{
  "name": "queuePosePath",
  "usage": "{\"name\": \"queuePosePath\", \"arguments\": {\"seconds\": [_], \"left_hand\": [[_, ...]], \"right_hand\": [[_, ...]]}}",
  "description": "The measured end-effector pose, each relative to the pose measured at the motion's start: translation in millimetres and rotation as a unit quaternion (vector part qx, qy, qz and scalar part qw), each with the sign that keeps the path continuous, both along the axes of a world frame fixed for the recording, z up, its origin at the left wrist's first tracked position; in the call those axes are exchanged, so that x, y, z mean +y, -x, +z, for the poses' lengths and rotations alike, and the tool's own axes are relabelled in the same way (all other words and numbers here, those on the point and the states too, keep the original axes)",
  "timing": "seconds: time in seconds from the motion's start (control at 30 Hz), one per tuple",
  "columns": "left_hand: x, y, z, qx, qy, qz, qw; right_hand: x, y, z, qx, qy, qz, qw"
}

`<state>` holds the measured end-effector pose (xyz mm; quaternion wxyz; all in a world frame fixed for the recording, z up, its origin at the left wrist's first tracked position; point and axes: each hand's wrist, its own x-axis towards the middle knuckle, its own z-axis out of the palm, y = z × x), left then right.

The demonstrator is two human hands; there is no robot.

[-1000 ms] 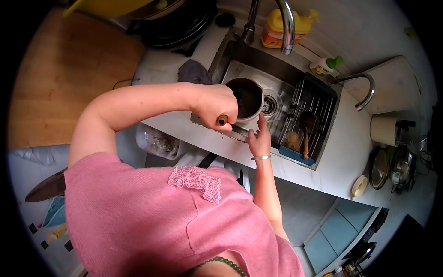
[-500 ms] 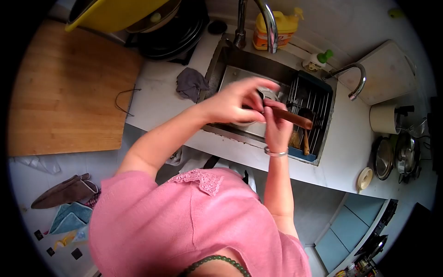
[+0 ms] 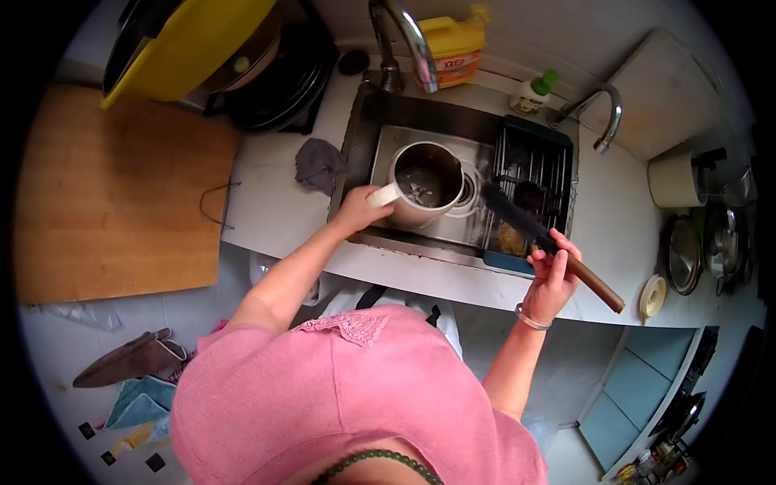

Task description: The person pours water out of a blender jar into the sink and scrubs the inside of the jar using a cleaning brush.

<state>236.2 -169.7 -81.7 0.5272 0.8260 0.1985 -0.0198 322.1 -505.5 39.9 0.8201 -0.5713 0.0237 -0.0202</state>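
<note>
My left hand point(image 3: 360, 212) is closed on the white handle of a cream-coloured jug point(image 3: 411, 215). The jug is in the sink point(image 3: 380, 236), its mouth facing up, and small pale bits show on its dark inside. My right hand point(image 3: 552, 279) grips a long brush point(image 3: 521, 218) at its brown handle, with fingers and thumb pinched around it. The brush's black head points left toward the jug, apart from it, over the edge of a drain rack point(image 3: 527, 170).
A tap point(image 3: 416, 40) arches over the sink's back edge, and a smaller tap point(image 3: 613, 121) stands right. Behind are a yellow jug of detergent point(image 3: 454, 52) and a pump bottle point(image 3: 532, 95). A grey cloth point(image 3: 318, 164) and wooden board point(image 3: 121, 194) lie left.
My hands were together over the sink around the brown-handled thing. They have parted: the left has moved down-left to the jug's handle, the right has moved down-right with the brush.
</note>
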Motion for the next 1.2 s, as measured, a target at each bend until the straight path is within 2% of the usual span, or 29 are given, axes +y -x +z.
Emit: {"name": "queuePosePath", "arguments": {"seconds": [0.07,0.17,0.23,0.4,0.47,0.67,0.73,0.97,1.07,1.13,1.2], "left_hand": [[-5.3,-36.7,23.1,-0.028,-0.078,-0.034,0.996],[-20.7,-83.1,54.8,0.008,-0.135,-0.079,0.988],[-31.3,-110.5,63.9,0.042,-0.274,-0.181,0.944],[-70.7,-158.9,95.0,0.098,-0.311,-0.225,0.918],[-85.2,-176.5,85.7,0.133,-0.376,-0.312,0.862],[-132.4,-202.1,77.5,0.171,-0.406,-0.4,0.804],[-146.8,-207.6,78.4,0.209,-0.432,-0.445,0.756],[-186.5,-214.4,82.0,0.213,-0.469,-0.486,0.706],[-194.4,-213.1,83.8,0.23,-0.481,-0.487,0.691],[-199.5,-211.7,95.4,0.269,-0.512,-0.478,0.661],[-193.5,-207.8,111.7,0.252,-0.507,-0.472,0.676]], "right_hand": [[-11.5,1.4,-0.4,-0.009,-0.015,-0.014,1.0],[-26.3,0.8,-1.4,-0.011,-0.017,-0.034,0.999],[-35.3,0.2,-2.0,-0.016,-0.023,-0.038,0.999],[-52.4,-2.3,-4.7,-0.024,-0.037,-0.039,0.998],[-58.4,-4.3,-8.4,-0.021,-0.041,-0.042,0.998],[-73.3,-13.6,-14.7,-0.013,-0.04,-0.034,0.999],[-76.7,-16.4,-16.1,-0.012,-0.044,-0.032,0.998],[-80.5,-26.3,-20.7,-0.009,-0.056,-0.032,0.998],[-76.7,-27.5,-20.6,-0.005,-0.051,-0.027,0.998],[-74.6,-27.0,-20.8,-0.006,-0.047,-0.024,0.999],[-72.1,-26.2,-20.4,-0.019,-0.012,-0.019,1.0]]}}
